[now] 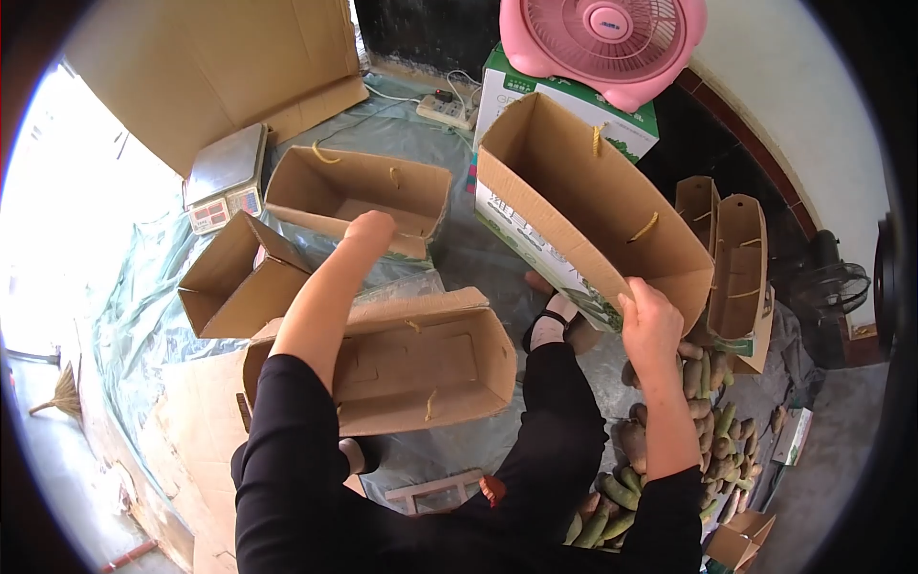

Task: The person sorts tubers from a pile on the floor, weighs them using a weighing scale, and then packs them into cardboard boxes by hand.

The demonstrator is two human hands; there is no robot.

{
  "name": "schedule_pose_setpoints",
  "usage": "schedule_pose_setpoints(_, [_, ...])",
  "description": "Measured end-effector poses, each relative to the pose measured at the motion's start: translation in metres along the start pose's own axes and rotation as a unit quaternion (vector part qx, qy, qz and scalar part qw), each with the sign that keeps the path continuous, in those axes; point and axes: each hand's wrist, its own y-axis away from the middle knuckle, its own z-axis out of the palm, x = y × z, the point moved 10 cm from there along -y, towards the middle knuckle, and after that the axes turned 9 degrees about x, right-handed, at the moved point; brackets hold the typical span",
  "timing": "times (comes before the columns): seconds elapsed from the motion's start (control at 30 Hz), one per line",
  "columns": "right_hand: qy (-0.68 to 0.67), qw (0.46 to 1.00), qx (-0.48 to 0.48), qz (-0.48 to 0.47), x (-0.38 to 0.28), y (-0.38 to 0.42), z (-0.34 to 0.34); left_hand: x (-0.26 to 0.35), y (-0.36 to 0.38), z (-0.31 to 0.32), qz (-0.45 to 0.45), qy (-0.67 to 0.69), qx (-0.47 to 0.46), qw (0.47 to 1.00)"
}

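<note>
Head view of two bare hands among open cardboard gift cartons. We see the right hand [652,320] at about 4 o'clock from the frame centre, fingers curled over the lower rim of the large carton [583,215], which is lifted and tilted with its open mouth toward us; yellow cord handles hang from its walls. The left hand [369,230], at about 10 o'clock, is reached forward near the rim of the far carton [359,199]; we cannot tell how far it is open or whether it touches anything. A near carton [421,368] lies below the left forearm, and a smaller carton [239,277] sits at 9 o'clock. A weighing scale [228,177] stands at 10 o'clock, a pink fan [602,43] at 12 o'clock, and a heap of produce [669,450] at 5 o'clock. We judge the held carton light, empty and fairly stiff, yet its thin walls would buckle under a hard squeeze; rim or folded corner offers the firmest grip
</note>
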Motion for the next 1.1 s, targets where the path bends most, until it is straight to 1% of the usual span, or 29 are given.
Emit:
schedule_pose_setpoints(0.03, [0.001, 1.000, 0.004, -0.009, -0.003, -0.005, 0.004, -0.007, 0.005, 0.002, 0.001, -0.001, -0.004, 1.000])
schedule_pose_setpoints(0.1, [-0.002, 1.000, 0.004, -0.016, -0.008, -0.011, 0.014, -0.018, 0.021, -0.021, 0.077, -0.017, 0.106, 0.991])
schedule_pose_setpoints(0.23, [-0.025, 0.999, -0.003, -0.030, -0.032, -0.030, 0.044, -0.075, 0.045, -0.030, 0.054, 0.021, 0.094, 0.994])
schedule_pose_setpoints(0.27, [-0.036, 0.999, -0.008, -0.039, -0.041, -0.036, 0.054, -0.084, 0.055, -0.035, 0.060, 0.059, 0.107, 0.991])
schedule_pose_setpoints(0.3, [-0.038, 0.999, -0.006, -0.038, -0.049, -0.043, 0.063, -0.090, 0.063, -0.039, 0.068, 0.095, 0.120, 0.986])
schedule_pose_setpoints(0.37, [-0.032, 0.998, -0.050, -0.031, -0.064, -0.055, 0.094, -0.087, 0.088, -0.054, 0.067, 0.081, 0.123, 0.987])
schedule_pose_setpoints(0.47, [-0.037, 0.996, -0.072, -0.047, -0.093, -0.076, 0.135, -0.092, 0.103, -0.057, 0.054, 0.075, 0.128, 0.987])
schedule_pose_setpoints(0.5, [-0.039, 0.996, -0.071, -0.048, -0.101, -0.082, 0.148, -0.095, 0.103, -0.057, 0.043, 0.085, 0.132, 0.987])
schedule_pose_setpoints(0.63, [-0.084, 0.992, -0.038, -0.082, -0.140, -0.111, 0.180, -0.094, 0.089, -0.049, 0.050, 0.059, 0.119, 0.990])
schedule_pose_setpoints(0.67, [-0.099, 0.991, -0.027, -0.090, -0.150, -0.119, 0.184, -0.091, 0.083, -0.050, 0.067, 0.064, 0.148, 0.985])
schedule_pose_setpoints(0.7, [-0.100, 0.991, -0.027, -0.088, -0.158, -0.128, 0.189, -0.088, 0.077, -0.051, 0.084, 0.069, 0.176, 0.978])
schedule_pose_setpoints(0.77, [-0.111, 0.987, -0.073, -0.096, -0.175, -0.141, 0.204, -0.074, 0.064, -0.048, 0.090, 0.047, 0.164, 0.981])
schedule_pose_setpoints(0.8, [-0.110, 0.987, -0.074, -0.093, -0.176, -0.146, 0.217, -0.066, 0.056, -0.046, 0.094, 0.027, 0.153, 0.983])
schedule_pose_setpoints(0.83, [-0.174, 0.979, -0.041, -0.096, -0.182, -0.149, 0.219, -0.064, 0.043, -0.032, 0.081, 0.020, 0.108, 0.991])
schedule_pose_setpoints(0.87, [-0.236, 0.967, -0.009, -0.098, -0.183, -0.151, 0.218, -0.060, 0.036, -0.025, 0.083, 0.022, 0.106, 0.991])
schedule_pose_setpoints(0.9, [-0.204, 0.973, -0.067, -0.080, -0.177, -0.149, 0.237, -0.052, 0.033, -0.018, 0.107, 0.054, 0.102, 0.988])
schedule_pose_setpoints(0.93, [-0.203, 0.973, -0.071, -0.078, -0.175, -0.146, 0.237, -0.041, 0.035, -0.018, 0.130, 0.087, 0.097, 0.983])
schedule_pose_setpoints(0.97, [-0.213, 0.970, -0.076, -0.092, -0.172, -0.141, 0.234, -0.035, 0.039, -0.019, 0.131, 0.090, 0.095, 0.983])
schedule_pose_setpoints(1.03, [-0.229, 0.965, -0.070, -0.104, -0.157, -0.127, 0.214, -0.032, 0.051, -0.048, 0.095, 0.212, 0.168, 0.958])
schedule_pose_setpoints(1.07, [-0.225, 0.966, -0.072, -0.102, -0.141, -0.118, 0.209, -0.028, 0.057, -0.058, 0.098, 0.215, 0.167, 0.957])
schedule_pose_setpoints(1.1, [-0.234, 0.964, -0.072, -0.100, -0.122, -0.108, 0.206, -0.031, 0.063, -0.070, 0.075, 0.270, 0.167, 0.945])
